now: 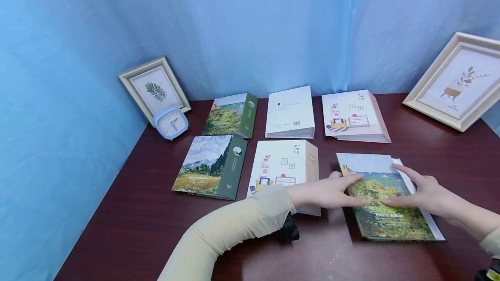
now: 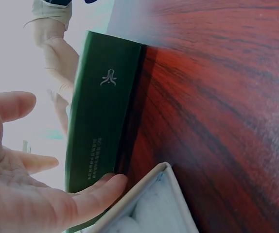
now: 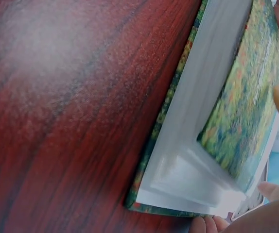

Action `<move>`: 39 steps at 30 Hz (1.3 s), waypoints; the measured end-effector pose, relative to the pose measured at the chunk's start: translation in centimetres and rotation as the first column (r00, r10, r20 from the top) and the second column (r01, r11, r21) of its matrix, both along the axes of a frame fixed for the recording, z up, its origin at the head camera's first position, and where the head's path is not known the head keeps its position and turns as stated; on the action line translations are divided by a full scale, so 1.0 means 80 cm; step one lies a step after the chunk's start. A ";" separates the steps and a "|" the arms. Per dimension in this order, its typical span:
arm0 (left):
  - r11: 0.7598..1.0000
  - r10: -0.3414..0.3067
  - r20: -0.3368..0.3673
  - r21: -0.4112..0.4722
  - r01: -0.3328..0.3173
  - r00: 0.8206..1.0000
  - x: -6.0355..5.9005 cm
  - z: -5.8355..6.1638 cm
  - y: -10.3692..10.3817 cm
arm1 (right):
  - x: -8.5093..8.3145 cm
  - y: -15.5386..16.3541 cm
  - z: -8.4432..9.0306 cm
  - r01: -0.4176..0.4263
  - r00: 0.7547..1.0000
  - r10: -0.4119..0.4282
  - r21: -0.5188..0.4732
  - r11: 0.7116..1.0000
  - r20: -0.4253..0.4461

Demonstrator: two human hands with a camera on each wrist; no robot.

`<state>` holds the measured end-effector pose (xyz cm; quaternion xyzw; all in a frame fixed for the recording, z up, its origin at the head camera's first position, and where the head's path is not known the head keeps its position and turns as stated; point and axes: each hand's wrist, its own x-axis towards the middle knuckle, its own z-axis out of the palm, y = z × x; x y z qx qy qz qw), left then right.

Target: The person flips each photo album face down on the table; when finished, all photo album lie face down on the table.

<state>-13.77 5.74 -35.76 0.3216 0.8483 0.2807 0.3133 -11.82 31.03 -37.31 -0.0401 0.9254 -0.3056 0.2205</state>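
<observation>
A photo album (image 1: 394,224) with a painted garden cover lies on the table at the right, its white pages (image 3: 178,155) showing past the front cover. My left hand (image 1: 332,191) is at its left side, straight fingers spread over the cover edge. In the left wrist view, one finger touches the green spine (image 2: 105,102). My right hand (image 1: 431,196) spans the right side, thumb on the cover and a finger at the top right corner. In the right wrist view its other fingers (image 3: 208,225) are bent near the album's corner.
Left of it lie a white album (image 1: 281,159), partly under my left forearm, and a landscape album (image 1: 207,164). Behind are a garden album (image 1: 224,118), a white-backed album (image 1: 290,107) and another white album (image 1: 351,116). A blue clock (image 1: 171,122) and two picture frames (image 1: 179,90) stand at the sides.
</observation>
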 end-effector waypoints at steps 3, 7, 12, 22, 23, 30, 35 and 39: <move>1.000 -0.017 -0.042 0.022 0.018 0.999 0.001 0.000 0.000 | 0.001 -0.004 0.000 -0.001 1.000 0.002 0.018 1.000 -0.011; 0.997 -0.051 -0.062 0.055 0.054 0.997 0.004 0.002 -0.002 | 0.003 -0.009 0.000 0.004 1.000 -0.003 0.025 1.000 -0.027; 0.997 -0.038 -0.063 0.063 0.042 0.997 0.008 0.002 -0.003 | 0.003 -0.014 0.000 0.007 1.000 -0.006 0.038 0.999 -0.025; 0.989 0.028 -0.083 0.148 -0.015 0.996 0.009 -0.002 -0.007 | -0.008 -0.025 0.002 -0.027 1.000 0.027 -0.011 1.000 0.011; 0.985 0.039 -0.072 0.170 -0.026 0.997 0.009 -0.002 -0.007 | -0.009 -0.025 0.002 -0.024 0.999 0.025 -0.050 0.998 0.025; 0.951 0.092 -0.018 0.299 -0.082 0.996 0.008 -0.001 -0.014 | -0.016 -0.033 0.001 0.031 0.992 0.006 -0.297 0.954 0.125; 0.944 0.116 -0.034 0.314 -0.099 0.993 0.007 0.001 -0.018 | -0.018 -0.039 0.001 0.057 0.988 0.004 -0.380 0.923 0.157; 0.942 0.133 -0.054 0.319 -0.109 0.990 0.004 0.003 -0.023 | -0.021 -0.045 0.001 0.064 0.984 0.010 -0.411 0.909 0.176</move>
